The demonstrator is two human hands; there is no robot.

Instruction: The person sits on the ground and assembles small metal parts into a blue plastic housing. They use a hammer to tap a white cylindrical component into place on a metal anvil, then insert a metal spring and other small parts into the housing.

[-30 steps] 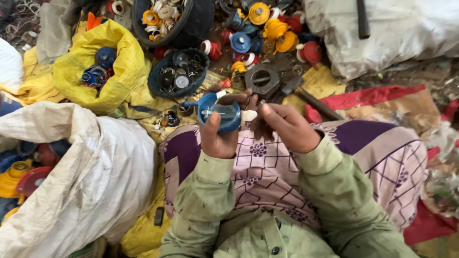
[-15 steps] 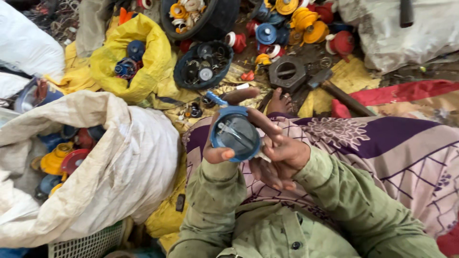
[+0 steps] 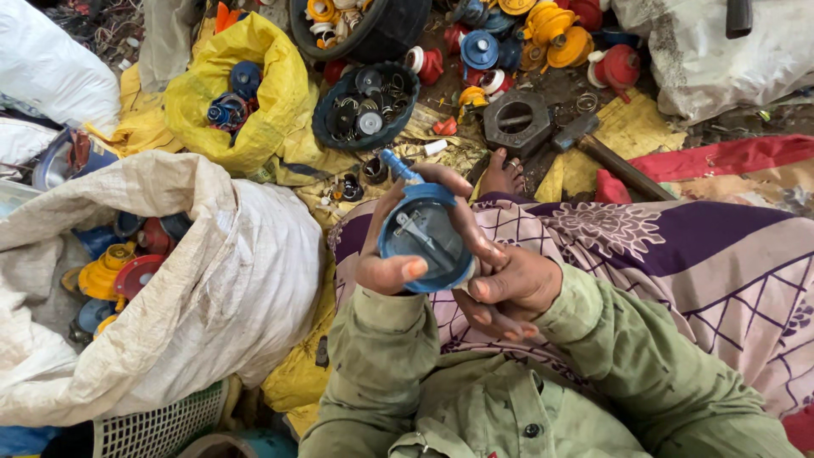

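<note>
left hand [image 3: 392, 254]: fingers wrapped round blue round cap [image 3: 424, 242]
right hand [image 3: 509, 284]: fingers curled, gripping cap's right edge
black bowl [image 3: 326, 127]: above cap

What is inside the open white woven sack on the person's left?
Inside the white woven sack, at its open mouth, lie round plastic parts: a yellow one, a red disc and blue pieces. The sack cloth covers whatever lies deeper.

One head-worn camera looks steeply down, close over the person's lap and olive-green sleeves [image 3: 593, 356], toward the cluttered ground ahead (white woven sack [image 3: 195, 280] at left); no second view.
</note>
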